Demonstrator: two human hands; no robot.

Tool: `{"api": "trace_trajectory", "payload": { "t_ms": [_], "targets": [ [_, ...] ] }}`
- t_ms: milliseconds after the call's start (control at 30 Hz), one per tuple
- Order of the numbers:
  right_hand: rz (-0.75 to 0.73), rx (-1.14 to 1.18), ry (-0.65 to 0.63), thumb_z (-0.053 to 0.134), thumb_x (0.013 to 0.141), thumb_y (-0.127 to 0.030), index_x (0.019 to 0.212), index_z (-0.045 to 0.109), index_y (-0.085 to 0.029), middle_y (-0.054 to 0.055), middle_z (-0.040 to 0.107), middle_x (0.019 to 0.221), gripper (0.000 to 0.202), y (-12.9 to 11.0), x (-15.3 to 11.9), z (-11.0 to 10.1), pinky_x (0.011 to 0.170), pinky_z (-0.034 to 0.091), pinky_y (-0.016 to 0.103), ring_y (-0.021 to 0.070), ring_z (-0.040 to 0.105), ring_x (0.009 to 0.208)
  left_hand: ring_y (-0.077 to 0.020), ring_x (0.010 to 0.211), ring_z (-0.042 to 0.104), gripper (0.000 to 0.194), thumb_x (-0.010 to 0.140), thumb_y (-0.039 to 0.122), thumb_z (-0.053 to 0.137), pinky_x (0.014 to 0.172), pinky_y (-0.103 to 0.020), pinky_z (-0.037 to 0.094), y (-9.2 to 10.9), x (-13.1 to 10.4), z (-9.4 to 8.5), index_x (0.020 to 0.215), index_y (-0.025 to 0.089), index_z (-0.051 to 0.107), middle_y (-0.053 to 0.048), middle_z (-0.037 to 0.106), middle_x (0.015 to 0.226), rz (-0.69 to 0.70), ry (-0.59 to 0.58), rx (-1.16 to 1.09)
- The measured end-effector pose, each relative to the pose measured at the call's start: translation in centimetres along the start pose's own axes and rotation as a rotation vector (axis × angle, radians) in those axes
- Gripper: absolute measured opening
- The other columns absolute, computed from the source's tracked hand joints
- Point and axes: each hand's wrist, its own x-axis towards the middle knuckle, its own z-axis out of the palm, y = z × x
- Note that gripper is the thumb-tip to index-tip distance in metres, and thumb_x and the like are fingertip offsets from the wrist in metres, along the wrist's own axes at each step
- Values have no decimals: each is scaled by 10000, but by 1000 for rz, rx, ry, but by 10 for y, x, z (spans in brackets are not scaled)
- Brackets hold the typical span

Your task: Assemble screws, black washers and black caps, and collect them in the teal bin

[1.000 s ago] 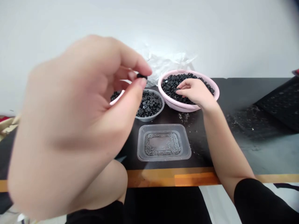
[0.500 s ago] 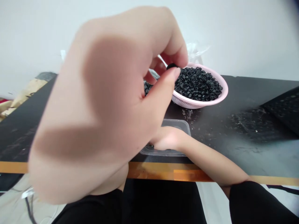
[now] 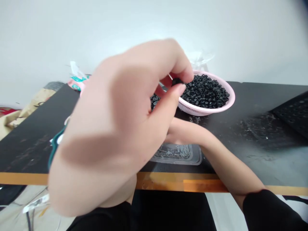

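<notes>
A small black part (image 3: 177,81) was pinched in the left hand (image 3: 127,125) above the surface (image 3: 252,102). Whether anything was grasped by the right hand (image 3: 175,131) could not be told. Print on a back-edge packet (image 3: 75,84) was illegible.

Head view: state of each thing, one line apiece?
Left hand: raised, grip pinching a small black part.
Right hand: fingers hidden behind the left hand; grip can't be told.
Pink basket: open-topped, heaped with black ring-shaped parts.
Clear plastic tub: uncovered where visible, metal pins inside.
Tissue pack: apparently open, white sheet poking up.
Black tabletop: pale specks at right.
</notes>
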Motion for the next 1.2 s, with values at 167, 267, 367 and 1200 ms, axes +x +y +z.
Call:
{"api": "trace_trajectory", "payload": {
  "t_ms": [167, 267, 367, 1200],
  "targets": [
    [-135, 339, 257, 783, 857, -214, 823, 764, -242, -27, 693, 761, 48, -42, -30, -43, 617, 512, 251, 127, 623, 672, -147, 972, 757, 166, 1015, 215, 577, 904, -281, 606, -5, -3, -1, 1113, 299, 681, 79, 766, 1113, 83, 5, -158],
    [-321, 513, 425, 776, 876, -151, 878, 785, -246, -15, 706, 826, 95, -57, -52, -46, 647, 541, 239, 115, 640, 724, -116, 878, 732, 167, 995, 262, 645, 854, -243, 613, -4, -6, 1, 1135, 345, 684, 112, 757, 1053, 123, 39, -165],
    [-471, 460, 550, 735, 900, -51, 940, 791, -231, -4, 717, 884, 193, -65, -64, -38, 704, 566, 220, 110, 657, 813, -86, 838, 710, 184, 983, 306, 676, 836, -193, 610, -4, -9, 4, 1147, 388, 680, 138, 748, 1031, 160, 73, -180],
    [-448, -54, 795, 759, 930, -183, 892, 714, -216, -26, 716, 910, 67, -80, -75, -30, 763, 527, 211, 103, 635, 894, -77, 857, 648, 152, 985, 157, 524, 799, -195, 516, 15, -4, 10, 1012, 284, 602, 101, 701, 942, 260, 98, 46]
  ]
}}
